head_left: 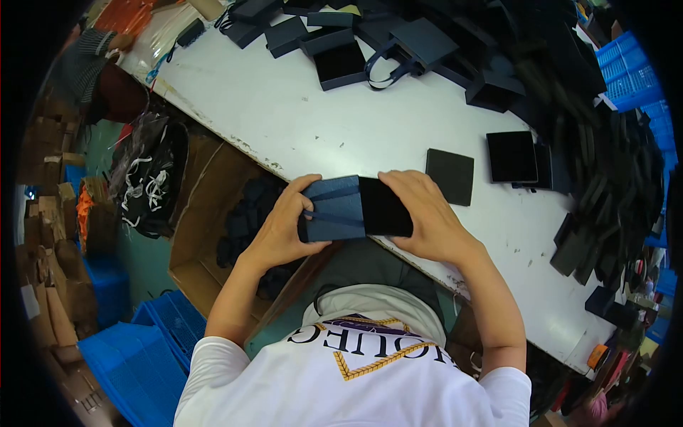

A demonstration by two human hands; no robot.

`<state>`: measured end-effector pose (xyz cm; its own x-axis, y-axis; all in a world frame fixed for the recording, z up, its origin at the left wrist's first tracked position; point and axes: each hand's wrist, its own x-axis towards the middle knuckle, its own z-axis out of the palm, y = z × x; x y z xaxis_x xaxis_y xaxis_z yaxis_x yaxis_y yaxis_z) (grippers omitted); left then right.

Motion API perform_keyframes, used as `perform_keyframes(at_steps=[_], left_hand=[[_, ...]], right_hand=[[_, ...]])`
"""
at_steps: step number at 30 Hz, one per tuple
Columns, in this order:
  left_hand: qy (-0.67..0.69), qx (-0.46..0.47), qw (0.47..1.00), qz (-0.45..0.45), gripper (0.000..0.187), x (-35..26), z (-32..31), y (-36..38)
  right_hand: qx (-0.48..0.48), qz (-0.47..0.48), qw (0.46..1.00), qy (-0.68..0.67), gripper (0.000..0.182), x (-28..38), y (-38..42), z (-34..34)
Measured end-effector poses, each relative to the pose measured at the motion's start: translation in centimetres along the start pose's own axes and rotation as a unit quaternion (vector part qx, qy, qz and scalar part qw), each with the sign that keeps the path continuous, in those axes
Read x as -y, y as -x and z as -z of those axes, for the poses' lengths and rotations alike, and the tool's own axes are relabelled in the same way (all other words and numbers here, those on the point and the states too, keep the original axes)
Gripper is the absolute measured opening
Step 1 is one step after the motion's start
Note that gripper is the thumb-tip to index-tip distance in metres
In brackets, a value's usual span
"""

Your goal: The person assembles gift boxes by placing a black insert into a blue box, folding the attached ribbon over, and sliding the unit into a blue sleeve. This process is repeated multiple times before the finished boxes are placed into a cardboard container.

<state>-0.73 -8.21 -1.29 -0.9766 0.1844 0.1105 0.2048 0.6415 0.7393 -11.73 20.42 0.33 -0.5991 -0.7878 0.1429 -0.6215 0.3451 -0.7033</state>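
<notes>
My left hand [281, 226] is closed round the left end of a dark blue box sleeve [334, 220] with two ribbon bands lying across it. Out of the sleeve's right end sticks a flat black box [386, 208]. Fingers on top and thumb below, my right hand [432, 219] grips that black box by its right side. Both pieces are held at the table's near edge, in front of my body. How far the black box reaches inside the sleeve is hidden. A flat black panel [450, 176] lies on the table just past my right hand.
On the white table [284, 121], dark boxes [338, 62] and a ribbon-handled bag [423, 44] crowd the back. An open black box [512, 156] and a dark pile [605, 185] stand right. Left are a cardboard carton [203, 235], blue crates [135, 366] and another person [99, 78].
</notes>
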Motion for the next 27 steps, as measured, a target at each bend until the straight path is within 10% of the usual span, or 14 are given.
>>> perform_keyframes(at_steps=[4, 9, 14, 17, 22, 27], left_hand=[[-0.025, 0.059, 0.998, -0.026, 0.063, -0.1, -0.8, 0.4], [0.028, -0.027, 0.995, -0.087, 0.059, -0.1, -5.5, 0.4], [0.050, -0.135, 0.989, 0.045, 0.062, -0.8, -4.9, 2.1], [0.002, -0.241, 0.968, 0.067, 0.068, -0.4, -2.8, 5.4], [-0.209, -0.315, 0.856, 0.353, 0.103, 0.6, -1.6, 12.8], [-0.151, -0.327, 0.920, 0.158, 0.065, -0.6, -2.2, 8.6]], right_hand=[[0.103, 0.008, 0.993, -0.056, 0.099, -0.4, 0.2, 0.1], [-0.003, 0.049, 0.994, -0.094, 0.116, 2.0, -1.5, -5.9], [-0.072, 0.034, 0.959, -0.271, 0.106, 1.8, -5.5, -8.0], [-0.194, 0.145, 0.970, -0.006, 0.085, 0.3, -10.8, -3.1], [-0.274, 0.018, 0.876, 0.395, 0.054, -11.7, -17.0, 6.1], [-0.284, 0.001, 0.893, 0.350, 0.036, -11.7, -16.8, 8.6]])
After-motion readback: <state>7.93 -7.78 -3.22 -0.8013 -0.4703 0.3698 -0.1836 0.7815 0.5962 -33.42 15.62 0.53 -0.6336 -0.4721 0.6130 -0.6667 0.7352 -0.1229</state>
